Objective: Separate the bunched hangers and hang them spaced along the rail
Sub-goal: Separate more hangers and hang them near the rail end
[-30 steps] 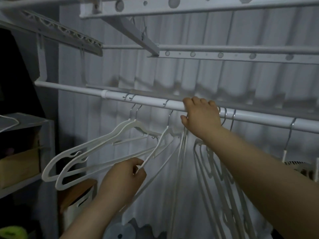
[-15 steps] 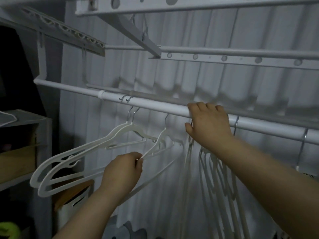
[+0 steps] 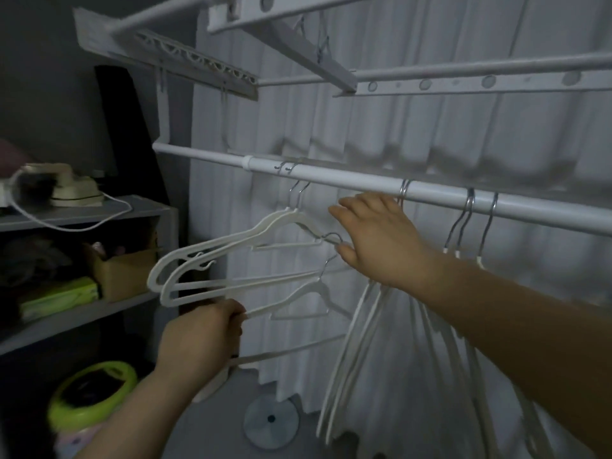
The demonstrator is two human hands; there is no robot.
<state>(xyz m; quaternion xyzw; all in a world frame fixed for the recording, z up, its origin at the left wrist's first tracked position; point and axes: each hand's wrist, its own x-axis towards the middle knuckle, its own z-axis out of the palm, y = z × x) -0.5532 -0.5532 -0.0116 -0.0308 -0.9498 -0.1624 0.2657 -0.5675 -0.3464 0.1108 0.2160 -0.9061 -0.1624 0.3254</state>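
Observation:
A white rail (image 3: 347, 180) runs across in front of a white curtain. Two white hangers (image 3: 231, 241) hang together from it at the left. My left hand (image 3: 202, 339) grips the arm of another white hanger (image 3: 309, 293), which is off the rail and below it, hook pointing up. My right hand (image 3: 381, 241) is just under the rail with fingers spread, its thumb beside a metal hook (image 3: 331, 237). Behind that hand a bunch of hangers (image 3: 347, 376) hangs from the rail. More hooks (image 3: 468, 210) sit on the rail further right.
A grey shelf unit (image 3: 99, 213) stands at the left with an iron (image 3: 66, 190) and a cardboard box (image 3: 122, 273). A green-rimmed container (image 3: 92, 392) and a round fan base (image 3: 271, 420) are on the floor. Drying rack bars (image 3: 463, 84) cross overhead.
My right hand has let go of the rail and dropped just below it. The hanger in my left hand has come off the rail and moved down. The view has swung left.

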